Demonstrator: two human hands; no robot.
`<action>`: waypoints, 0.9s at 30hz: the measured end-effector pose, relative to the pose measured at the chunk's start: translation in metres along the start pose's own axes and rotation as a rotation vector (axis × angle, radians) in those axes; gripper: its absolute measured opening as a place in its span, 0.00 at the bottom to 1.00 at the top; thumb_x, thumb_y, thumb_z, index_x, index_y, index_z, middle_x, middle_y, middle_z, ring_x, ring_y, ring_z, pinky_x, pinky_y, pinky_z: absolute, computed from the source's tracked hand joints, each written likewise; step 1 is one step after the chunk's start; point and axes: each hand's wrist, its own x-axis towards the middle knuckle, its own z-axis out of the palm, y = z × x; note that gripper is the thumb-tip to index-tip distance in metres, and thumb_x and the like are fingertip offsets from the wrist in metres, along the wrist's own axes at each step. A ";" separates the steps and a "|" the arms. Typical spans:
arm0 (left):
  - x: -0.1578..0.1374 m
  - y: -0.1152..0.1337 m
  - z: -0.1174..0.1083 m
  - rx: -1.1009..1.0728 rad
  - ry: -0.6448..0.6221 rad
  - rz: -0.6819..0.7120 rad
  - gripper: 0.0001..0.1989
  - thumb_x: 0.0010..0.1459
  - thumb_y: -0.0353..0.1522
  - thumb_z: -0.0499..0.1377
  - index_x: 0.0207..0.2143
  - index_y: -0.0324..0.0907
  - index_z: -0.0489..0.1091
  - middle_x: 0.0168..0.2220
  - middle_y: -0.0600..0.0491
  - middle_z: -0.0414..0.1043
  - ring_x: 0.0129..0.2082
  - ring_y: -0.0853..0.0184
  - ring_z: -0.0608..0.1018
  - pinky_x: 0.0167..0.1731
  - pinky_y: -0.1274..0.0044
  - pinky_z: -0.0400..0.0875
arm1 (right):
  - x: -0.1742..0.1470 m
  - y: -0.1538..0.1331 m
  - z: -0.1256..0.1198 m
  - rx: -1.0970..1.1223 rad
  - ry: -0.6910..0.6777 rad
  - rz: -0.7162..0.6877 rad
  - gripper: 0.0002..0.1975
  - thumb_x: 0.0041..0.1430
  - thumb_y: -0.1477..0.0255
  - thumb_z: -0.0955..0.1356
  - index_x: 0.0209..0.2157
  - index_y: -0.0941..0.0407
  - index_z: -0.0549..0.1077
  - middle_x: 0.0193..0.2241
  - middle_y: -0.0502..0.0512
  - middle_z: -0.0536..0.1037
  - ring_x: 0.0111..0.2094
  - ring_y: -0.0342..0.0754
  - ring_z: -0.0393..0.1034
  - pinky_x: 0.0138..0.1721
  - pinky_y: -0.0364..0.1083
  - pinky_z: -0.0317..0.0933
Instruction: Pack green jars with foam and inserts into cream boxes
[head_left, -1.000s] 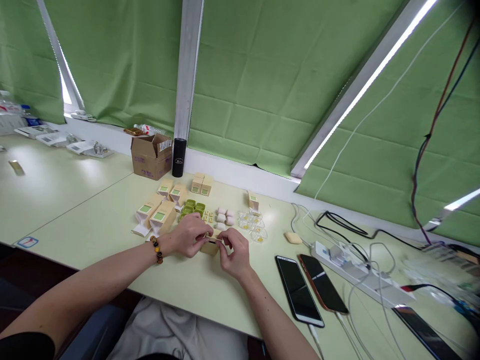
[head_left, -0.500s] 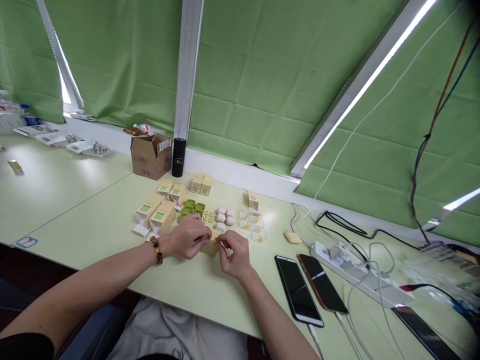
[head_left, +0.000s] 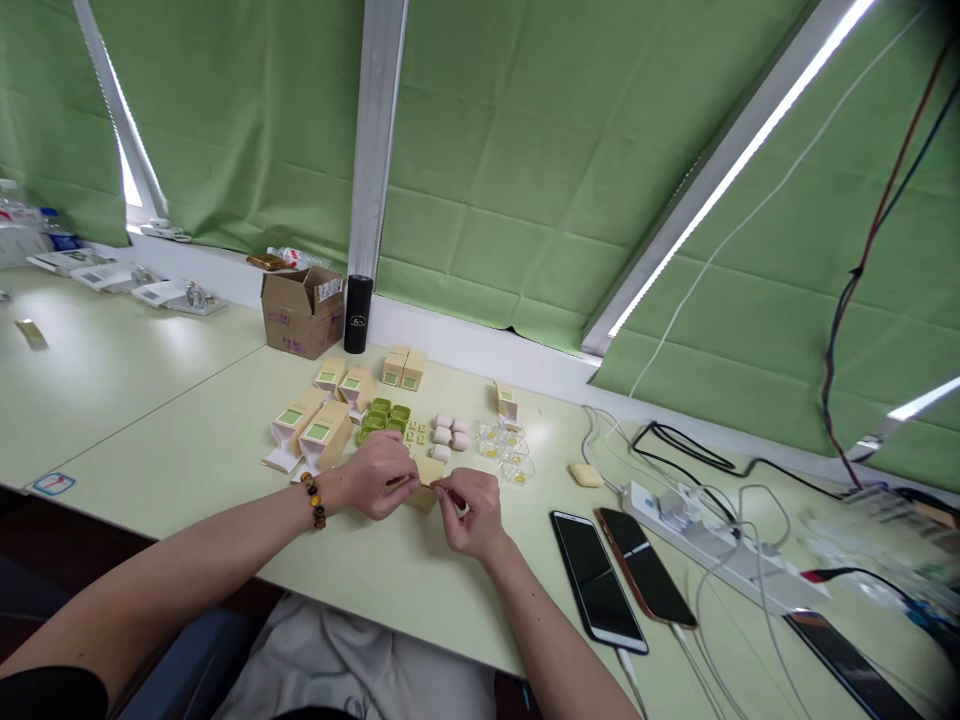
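Between my two hands is a small tan cardboard box [head_left: 427, 470], partly covered by my fingers. My left hand [head_left: 379, 477] pinches its left side, with a beaded bracelet on the wrist. On the right side, the thumb and forefinger of my right hand [head_left: 472, 510] pinch the box's edge. Just beyond lie green square trays [head_left: 386, 415], several tiny yellowish pieces [head_left: 417, 432] and pale pink-white rounded blocks [head_left: 442, 437]. Several tan boxes with open flaps [head_left: 326, 435] lie to the left of my left hand. Clear plastic cups [head_left: 504, 450] sit farther right.
Two closed tan boxes [head_left: 403, 368], a black tumbler [head_left: 358, 315] and a brown carton [head_left: 302, 312] stand at the back. Phones [head_left: 598, 580], a power strip [head_left: 712, 545] and tangled cables occupy the right side. A tan box [head_left: 506, 403] stands behind the cups.
My left fingers have come slightly down and my right hand has shifted a little to the right. More of the box's top shows between them.
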 end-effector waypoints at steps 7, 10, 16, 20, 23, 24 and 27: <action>0.002 0.002 0.001 0.039 0.006 -0.094 0.12 0.63 0.31 0.55 0.26 0.44 0.68 0.18 0.55 0.67 0.20 0.66 0.68 0.28 0.69 0.58 | -0.003 0.006 0.001 0.017 -0.060 0.070 0.03 0.59 0.74 0.67 0.33 0.53 0.73 0.18 0.43 0.63 0.20 0.43 0.58 0.26 0.44 0.53; 0.003 0.001 0.003 0.123 0.057 -0.255 0.10 0.67 0.31 0.54 0.37 0.43 0.75 0.22 0.54 0.72 0.22 0.65 0.72 0.28 0.71 0.59 | -0.003 0.008 -0.004 0.042 -0.097 0.110 0.10 0.56 0.74 0.68 0.41 0.52 0.70 0.20 0.41 0.62 0.20 0.43 0.57 0.26 0.43 0.53; 0.003 -0.001 0.006 0.194 0.063 -0.368 0.17 0.68 0.32 0.53 0.24 0.43 0.67 0.18 0.56 0.65 0.18 0.69 0.63 0.25 0.72 0.53 | -0.001 0.016 -0.007 -0.071 -0.140 0.178 0.17 0.53 0.76 0.66 0.45 0.52 0.66 0.20 0.40 0.63 0.19 0.43 0.59 0.26 0.42 0.52; 0.004 -0.001 0.005 0.178 0.119 -0.377 0.22 0.68 0.33 0.54 0.19 0.43 0.58 0.16 0.57 0.58 0.17 0.70 0.58 0.24 0.72 0.49 | -0.001 0.021 -0.004 -0.244 -0.009 0.274 0.15 0.56 0.77 0.64 0.45 0.53 0.67 0.19 0.40 0.64 0.18 0.43 0.60 0.25 0.42 0.52; 0.005 -0.001 0.005 0.157 0.121 -0.443 0.19 0.69 0.33 0.53 0.22 0.43 0.61 0.17 0.57 0.60 0.18 0.70 0.60 0.24 0.73 0.49 | -0.003 0.022 -0.004 -0.175 0.023 0.284 0.14 0.56 0.77 0.64 0.45 0.53 0.66 0.19 0.39 0.62 0.18 0.42 0.60 0.25 0.42 0.52; 0.005 0.000 0.004 0.150 0.111 -0.464 0.18 0.69 0.33 0.53 0.23 0.42 0.63 0.18 0.57 0.62 0.18 0.70 0.61 0.24 0.73 0.49 | -0.003 0.022 -0.004 -0.138 0.019 0.269 0.15 0.55 0.77 0.64 0.45 0.53 0.66 0.19 0.39 0.62 0.18 0.42 0.60 0.25 0.42 0.52; 0.007 0.000 0.004 0.138 0.077 -0.490 0.16 0.69 0.33 0.53 0.26 0.42 0.69 0.20 0.56 0.67 0.19 0.69 0.64 0.24 0.74 0.51 | -0.005 0.020 -0.006 -0.057 -0.016 0.213 0.18 0.52 0.77 0.65 0.46 0.53 0.66 0.20 0.39 0.63 0.19 0.42 0.59 0.25 0.42 0.53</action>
